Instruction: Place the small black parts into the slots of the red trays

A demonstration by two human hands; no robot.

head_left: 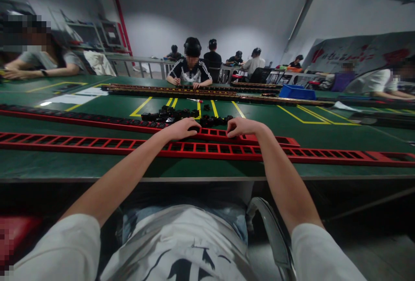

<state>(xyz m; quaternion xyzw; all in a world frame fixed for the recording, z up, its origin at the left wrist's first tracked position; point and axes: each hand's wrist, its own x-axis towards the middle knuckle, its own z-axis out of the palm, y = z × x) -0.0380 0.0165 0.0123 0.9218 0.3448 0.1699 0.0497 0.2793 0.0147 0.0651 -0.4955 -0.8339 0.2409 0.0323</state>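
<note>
My left hand (183, 129) is bent over the rear red slotted rail (214, 133), its thumb and fingers closed around a small black part (194, 128) right at the rail. My right hand (242, 126) rests farther along the same rail, fingers curled together with the tips at its edge; whatever they may hold is hidden. Black parts fill the slots of this rail to the left of my hands, while several slots between my hands are bare. Just behind it lies a heap of loose black parts (171, 112). A second, longer red slotted rail (207, 151) runs along the front, nearer to me.
The green table (113, 160) carries yellow marking lines. Farther back are long dark rails (181, 92), a blue bin (296, 92), white papers (74, 97) and a small red-tipped tool (196, 100). A person (191, 67) sits opposite; others work at both sides and behind.
</note>
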